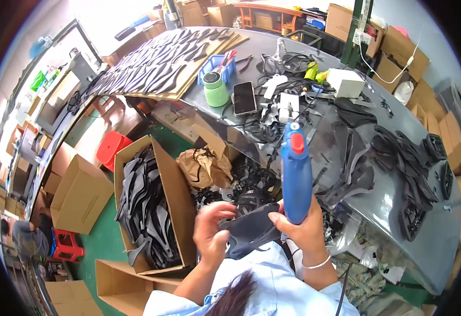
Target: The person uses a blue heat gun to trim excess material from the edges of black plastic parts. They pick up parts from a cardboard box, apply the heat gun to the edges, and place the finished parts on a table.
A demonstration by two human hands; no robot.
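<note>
My right hand (305,227) is closed around a blue handheld power tool (296,184) with a red button and a small metal tip pointing away from me. The thumb of the same hand presses on the right end of a dark curved panel (249,230), held in front of my body. At the panel's left end is my left hand (213,231), with thumb and fingers apart and the fingers slightly smeared by motion. Whether its thumb touches the panel's edge is unclear. Beyond the panel lies a heap of small black parts (251,184).
On my left stands a carton (175,210) full of dark curved pieces. The grey table (314,52) holds a phone (244,98), a green jar (215,90), a blue basket (225,68), cables and black parts. Rows of curved pieces (156,63) cover a board. Someone sits by a red stool (68,245).
</note>
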